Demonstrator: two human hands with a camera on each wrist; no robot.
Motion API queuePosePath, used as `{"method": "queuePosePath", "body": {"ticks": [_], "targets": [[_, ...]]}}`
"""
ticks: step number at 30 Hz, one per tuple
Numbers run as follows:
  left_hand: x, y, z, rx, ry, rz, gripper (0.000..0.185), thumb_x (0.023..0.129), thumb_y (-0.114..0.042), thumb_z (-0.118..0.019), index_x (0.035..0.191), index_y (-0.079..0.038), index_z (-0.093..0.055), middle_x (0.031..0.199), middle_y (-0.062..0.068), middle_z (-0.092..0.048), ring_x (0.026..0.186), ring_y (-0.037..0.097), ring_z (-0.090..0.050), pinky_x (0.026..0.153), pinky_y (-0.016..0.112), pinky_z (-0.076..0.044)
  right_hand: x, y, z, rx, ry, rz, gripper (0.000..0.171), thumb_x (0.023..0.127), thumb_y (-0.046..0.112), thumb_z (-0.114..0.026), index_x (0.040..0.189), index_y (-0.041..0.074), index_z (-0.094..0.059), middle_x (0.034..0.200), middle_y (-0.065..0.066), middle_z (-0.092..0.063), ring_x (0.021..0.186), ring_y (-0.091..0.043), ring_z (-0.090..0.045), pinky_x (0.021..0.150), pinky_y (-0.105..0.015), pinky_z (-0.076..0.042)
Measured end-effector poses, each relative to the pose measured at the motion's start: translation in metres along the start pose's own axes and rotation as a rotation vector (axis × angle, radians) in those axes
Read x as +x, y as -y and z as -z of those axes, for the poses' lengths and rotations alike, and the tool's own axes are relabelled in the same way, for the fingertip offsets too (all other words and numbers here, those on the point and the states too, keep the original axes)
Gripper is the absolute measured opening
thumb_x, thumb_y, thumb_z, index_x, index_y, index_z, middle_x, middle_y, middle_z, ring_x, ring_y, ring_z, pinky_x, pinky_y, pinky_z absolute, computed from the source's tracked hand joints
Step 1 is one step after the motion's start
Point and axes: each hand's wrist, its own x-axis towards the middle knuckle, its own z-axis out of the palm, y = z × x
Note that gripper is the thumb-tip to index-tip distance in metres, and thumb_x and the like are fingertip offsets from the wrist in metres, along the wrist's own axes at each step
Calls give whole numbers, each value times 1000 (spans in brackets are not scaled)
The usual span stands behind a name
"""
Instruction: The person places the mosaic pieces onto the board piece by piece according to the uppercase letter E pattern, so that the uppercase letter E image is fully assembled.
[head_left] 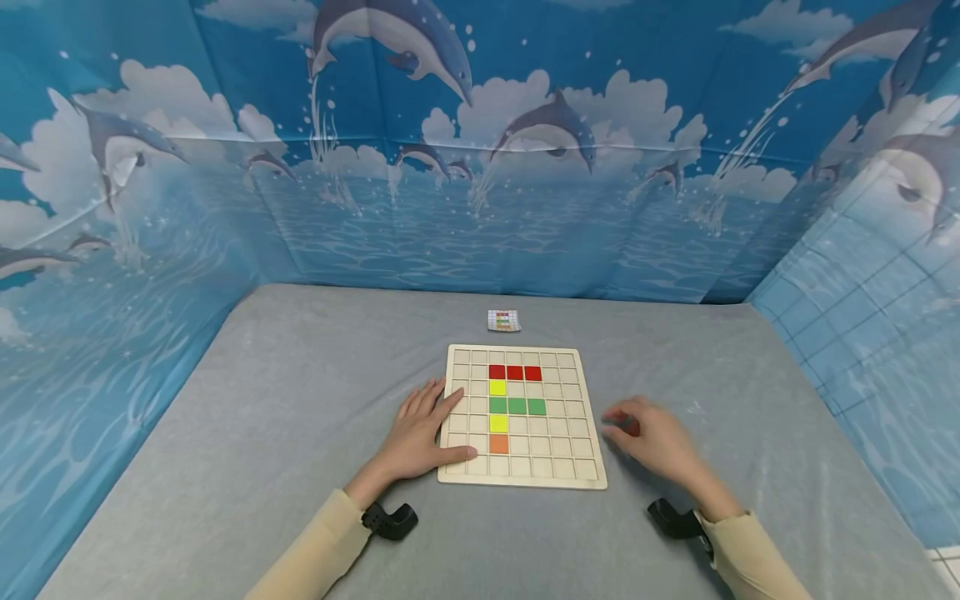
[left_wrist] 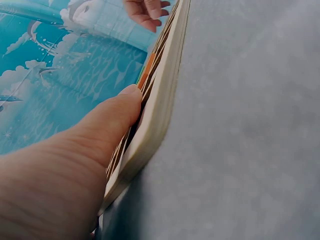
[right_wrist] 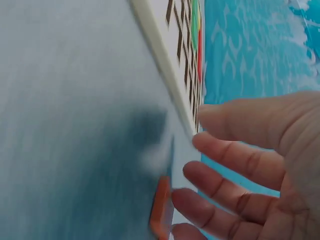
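Observation:
A wooden grid board [head_left: 558, 471] lies on the grey cloth with square tiles in some cells. Three red tiles [head_left: 514, 372] form a row, three green tiles [head_left: 517, 406] form another, and two yellow tiles [head_left: 498, 424] and an orange tile [head_left: 498, 444] sit in the same column. My left hand [head_left: 420, 429] rests spread on the board's left edge, thumb over the lower cells. Just beyond the right edge hovers my right hand [head_left: 660, 442], fingers loosely bent. Close by its fingertips in the right wrist view is a loose orange tile [right_wrist: 160, 207].
Behind the board lies a small card [head_left: 503, 321] printed with a coloured grid pattern. A blue dolphin-print curtain [head_left: 480, 225] encloses the grey-covered table [head_left: 322, 367] at the back and sides. Black camera bands [head_left: 390, 522] circle both wrists.

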Motion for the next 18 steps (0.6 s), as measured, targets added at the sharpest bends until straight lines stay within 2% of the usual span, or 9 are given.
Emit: {"method": "queuePosePath", "body": {"ticks": [4, 11, 18], "targets": [[0, 0, -1, -3, 2, 5, 92, 80, -64, -61, 152, -18, -27, 156, 12, -12, 143, 25, -3, 111, 47, -4, -3, -12, 6, -46, 7, -61, 22, 82, 15, -75, 99, 3, -70, 86, -5, -57, 68, -15, -48, 58, -33, -40], [0, 1, -2, 2, 1, 3, 92, 80, -65, -61, 151, -18, -27, 156, 12, -13, 143, 25, -3, 111, 47, -3, -6, -18, 13, -82, 44, -125, 26, 79, 18, -77, 96, 0, -68, 81, -4, -54, 68, -17, -47, 59, -34, -39], [0, 0, -1, -1, 4, 6, 92, 80, -65, -61, 152, -18, -26, 156, 12, -13, 143, 25, -3, 111, 47, -3, -6, -19, 13, -58, 78, -159, 24, 79, 15, -77, 95, 1, -66, 77, -2, -56, 67, -17, -49, 59, -34, -41]]}}
